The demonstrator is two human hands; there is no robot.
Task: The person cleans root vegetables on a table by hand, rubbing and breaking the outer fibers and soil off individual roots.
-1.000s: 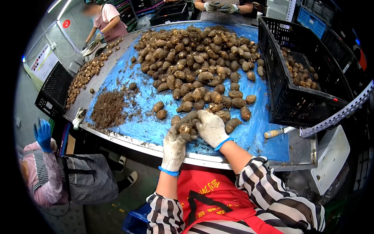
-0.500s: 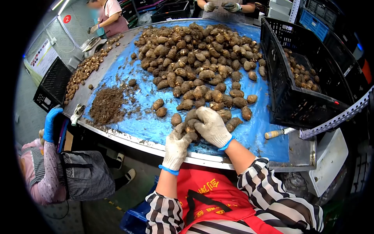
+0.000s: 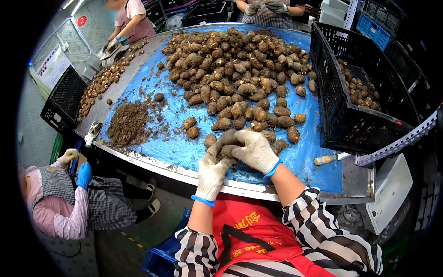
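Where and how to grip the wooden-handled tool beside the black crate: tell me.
Best take the tool by its wooden handle, probably from above and left with the right hand, the nearer one. It lies flat, handle pointing left over the blue sheet while the metal blade points right, close to the crate.

Your gloved left hand (image 3: 212, 171) and right hand (image 3: 254, 151) met at the near side of the heap of tubers (image 3: 230, 64), both curled inward, what lay between them hidden. Left of the heap lay dark scraps (image 3: 128, 124); right of it stood a black crate (image 3: 357, 124); beyond it were a co-worker's gloved hands (image 3: 253, 9).
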